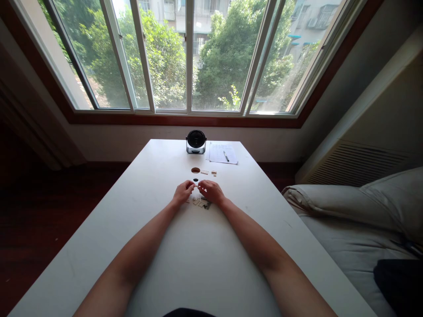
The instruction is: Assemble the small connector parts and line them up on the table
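Observation:
Both hands meet over the middle of the white table, fingertips almost touching. My left hand is closed in a pinch. Opposite it, my right hand also has its fingers drawn together. Something tiny and pale seems to be between the fingertips, too small to name. Just below the hands lies a loose group of small beige and grey pieces, partly hidden by the right hand. A small dark round thing lies just beyond the fingertips.
Farther out are a brown round thing, a dotted pale strip and smaller dotted pieces. A black round device on a stand is near the far edge, beside written paper and a pen. A sofa stands right.

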`<state>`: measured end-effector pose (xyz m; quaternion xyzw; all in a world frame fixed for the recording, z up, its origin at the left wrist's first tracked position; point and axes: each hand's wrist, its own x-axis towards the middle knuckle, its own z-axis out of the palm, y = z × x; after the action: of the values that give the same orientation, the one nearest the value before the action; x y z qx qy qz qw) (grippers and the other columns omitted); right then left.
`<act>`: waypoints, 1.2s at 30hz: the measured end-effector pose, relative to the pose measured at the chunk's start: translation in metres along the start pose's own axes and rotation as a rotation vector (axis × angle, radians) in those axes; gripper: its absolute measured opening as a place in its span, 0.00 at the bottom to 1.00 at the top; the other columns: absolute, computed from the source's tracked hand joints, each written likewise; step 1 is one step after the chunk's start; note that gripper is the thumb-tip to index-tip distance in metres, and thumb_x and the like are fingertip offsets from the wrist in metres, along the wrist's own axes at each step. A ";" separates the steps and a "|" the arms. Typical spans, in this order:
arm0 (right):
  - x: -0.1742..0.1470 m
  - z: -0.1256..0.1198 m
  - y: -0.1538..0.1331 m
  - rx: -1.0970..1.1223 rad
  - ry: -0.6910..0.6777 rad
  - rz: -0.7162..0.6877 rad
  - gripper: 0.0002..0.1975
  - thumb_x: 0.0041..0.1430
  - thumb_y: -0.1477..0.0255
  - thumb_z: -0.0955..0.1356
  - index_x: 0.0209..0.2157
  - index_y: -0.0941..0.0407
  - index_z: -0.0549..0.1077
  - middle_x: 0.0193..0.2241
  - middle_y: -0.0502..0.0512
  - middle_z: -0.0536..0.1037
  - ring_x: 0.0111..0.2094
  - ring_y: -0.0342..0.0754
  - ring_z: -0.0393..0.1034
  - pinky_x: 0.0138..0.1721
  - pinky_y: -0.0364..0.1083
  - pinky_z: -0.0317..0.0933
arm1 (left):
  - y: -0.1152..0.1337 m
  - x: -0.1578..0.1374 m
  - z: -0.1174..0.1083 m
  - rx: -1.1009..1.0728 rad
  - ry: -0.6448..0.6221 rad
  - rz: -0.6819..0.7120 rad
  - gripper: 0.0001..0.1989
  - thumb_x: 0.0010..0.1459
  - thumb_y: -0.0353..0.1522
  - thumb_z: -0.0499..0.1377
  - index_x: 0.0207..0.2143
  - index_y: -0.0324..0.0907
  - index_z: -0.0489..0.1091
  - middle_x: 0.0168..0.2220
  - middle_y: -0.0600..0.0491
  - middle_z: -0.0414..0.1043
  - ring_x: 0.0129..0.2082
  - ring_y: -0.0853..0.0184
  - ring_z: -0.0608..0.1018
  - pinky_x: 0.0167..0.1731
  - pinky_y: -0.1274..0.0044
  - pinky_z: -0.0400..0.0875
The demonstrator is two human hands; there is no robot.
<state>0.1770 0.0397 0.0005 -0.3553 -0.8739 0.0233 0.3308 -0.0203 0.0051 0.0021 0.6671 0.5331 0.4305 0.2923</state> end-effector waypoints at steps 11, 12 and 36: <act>0.003 -0.002 0.042 -0.273 -0.029 0.586 0.06 0.65 0.67 0.65 0.37 0.54 0.71 0.37 0.58 0.75 0.43 0.52 0.67 0.41 0.46 0.57 | -0.005 0.001 0.003 0.036 0.007 -0.032 0.12 0.60 0.38 0.55 0.41 0.43 0.74 0.31 0.55 0.74 0.28 0.71 0.73 0.31 0.80 0.68; 0.004 -0.001 0.044 -0.278 -0.038 0.592 0.06 0.65 0.67 0.65 0.37 0.54 0.71 0.38 0.58 0.75 0.43 0.52 0.66 0.42 0.47 0.57 | -0.004 0.001 0.003 0.040 0.007 -0.034 0.12 0.60 0.38 0.55 0.40 0.43 0.74 0.31 0.55 0.74 0.28 0.71 0.73 0.31 0.80 0.68; 0.014 0.002 0.050 -0.328 -0.052 0.490 0.08 0.65 0.69 0.65 0.43 0.54 0.74 0.43 0.59 0.73 0.46 0.53 0.62 0.49 0.49 0.54 | 0.003 -0.002 0.002 0.064 0.000 -0.055 0.12 0.58 0.39 0.55 0.38 0.44 0.76 0.31 0.55 0.75 0.30 0.69 0.74 0.32 0.79 0.69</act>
<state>0.1990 0.0870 -0.0066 -0.6036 -0.7625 -0.0299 0.2308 -0.0171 0.0029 0.0036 0.6610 0.5649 0.4050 0.2827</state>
